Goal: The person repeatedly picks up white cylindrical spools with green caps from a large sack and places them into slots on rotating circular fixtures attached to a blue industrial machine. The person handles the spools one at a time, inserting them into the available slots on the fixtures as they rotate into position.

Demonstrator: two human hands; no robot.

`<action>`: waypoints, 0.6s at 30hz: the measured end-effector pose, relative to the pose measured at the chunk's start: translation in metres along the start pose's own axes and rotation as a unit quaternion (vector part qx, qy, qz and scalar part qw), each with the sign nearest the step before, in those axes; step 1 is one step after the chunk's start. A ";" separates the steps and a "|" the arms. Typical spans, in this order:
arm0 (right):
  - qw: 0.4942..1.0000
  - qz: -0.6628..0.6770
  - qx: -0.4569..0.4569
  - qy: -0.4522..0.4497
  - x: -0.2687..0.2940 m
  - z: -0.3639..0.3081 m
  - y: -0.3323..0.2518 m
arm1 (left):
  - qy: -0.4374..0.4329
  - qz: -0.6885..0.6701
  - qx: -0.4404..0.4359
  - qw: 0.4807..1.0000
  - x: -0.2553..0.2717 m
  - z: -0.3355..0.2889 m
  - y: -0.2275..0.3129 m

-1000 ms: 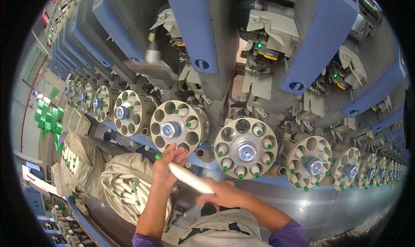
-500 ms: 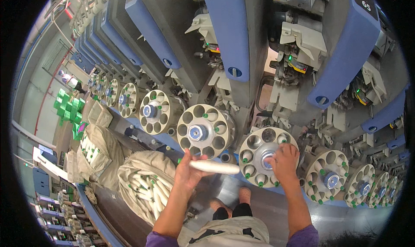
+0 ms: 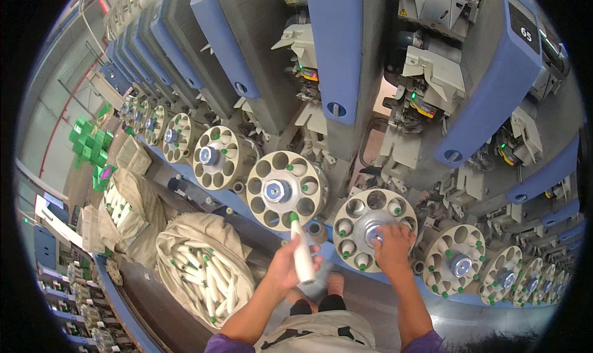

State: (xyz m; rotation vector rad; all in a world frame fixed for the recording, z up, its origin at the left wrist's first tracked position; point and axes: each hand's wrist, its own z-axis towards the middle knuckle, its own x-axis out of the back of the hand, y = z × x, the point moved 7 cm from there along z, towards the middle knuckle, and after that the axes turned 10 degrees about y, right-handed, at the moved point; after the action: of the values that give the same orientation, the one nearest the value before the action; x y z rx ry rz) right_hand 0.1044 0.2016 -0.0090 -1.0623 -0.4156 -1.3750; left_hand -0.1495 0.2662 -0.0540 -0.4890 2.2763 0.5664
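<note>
My left hand (image 3: pixel 286 264) grips a white yarn bobbin (image 3: pixel 302 254) near its lower part. The bobbin stands nearly upright in view, its green tip at the lower rim of a round magazine (image 3: pixel 253 183) with mostly bare pockets. My right hand (image 3: pixel 394 247) is at the silver hub of the neighbouring round magazine (image 3: pixel 370 198), fingers curled and pressed together. Whatever those fingertips may hold is too small or hidden to name. Several green-tipped bobbins sit in that magazine's pockets, around the hub.
A cloth-lined bin (image 3: pixel 173 229) of loose bobbins stands at my left, with another cloth-lined bin (image 3: pixel 142 198) behind it. Blue and grey winding units (image 3: pixel 336 50) rise ahead. More magazines (image 3: pixel 460 235) run along the row. Green crates (image 3: pixel 89 143) are stacked far left.
My left hand has turned the bobbin from lying sideways to nearly upright, its green tip now pointing away. My right hand remains at the hub. The whole view has shifted slightly.
</note>
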 end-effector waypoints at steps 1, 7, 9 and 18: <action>0.998 0.051 -0.008 0.021 0.009 0.003 -0.007 | 0.026 0.061 0.006 0.998 0.006 -0.003 -0.008; 0.954 0.265 0.048 -0.130 0.015 0.004 -0.058 | -0.008 0.460 -0.005 0.888 0.020 -0.032 -0.020; 0.941 0.284 0.081 -0.166 0.009 -0.001 -0.068 | -0.021 0.461 0.056 0.886 0.023 -0.043 -0.026; 0.965 0.227 0.089 -0.094 -0.014 -0.068 -0.097 | -0.097 0.492 0.114 0.858 0.061 -0.089 -0.045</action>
State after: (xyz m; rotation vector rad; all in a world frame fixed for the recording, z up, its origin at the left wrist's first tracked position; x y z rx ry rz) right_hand -0.0099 0.1699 -0.0194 -1.0619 -0.3952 -0.8182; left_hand -0.2176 0.1709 -0.0530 0.8830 2.2230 0.7539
